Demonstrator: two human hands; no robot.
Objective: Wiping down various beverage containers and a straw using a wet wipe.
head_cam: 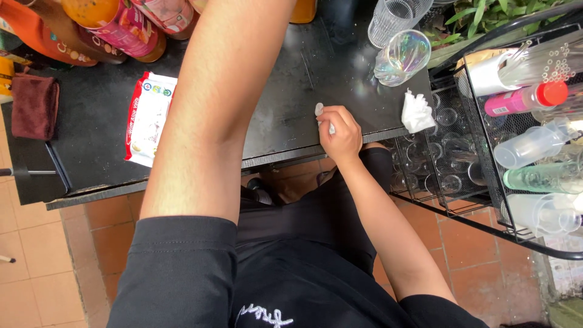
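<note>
Fingers (pixel 331 123) of my right hand (pixel 340 135) were curled tight around a small white wad (pixel 319 110), most likely a scrap of tissue, and pressed it onto the black countertop (pixel 285 115) close to the front edge. Grip narrow, pinched shut on that wad, with a bit of white poking out at the fingertips. My left arm (pixel 206 121) ran up across the middle of the view and the hand itself was out of frame past the top, so I could not tell what it held or whether it was closed.

Just right of the working hand lay a crumpled white tissue (pixel 416 112) at the counter's edge, and beyond it an iridescent glass (pixel 402 58) tipped on its side. A red and white wipes packet (pixel 147 115) sat well to the left, a dark red cloth (pixel 34 104) farther left again.

As I judged it, I was wiping a spot on the top. To do that well I wanted to keep the wad flat under the fingertips, press down firmly, work in short strokes away from the edge so nothing dropped to the tiled floor (pixel 42 261), and steer clear of the tipped glass.
</note>
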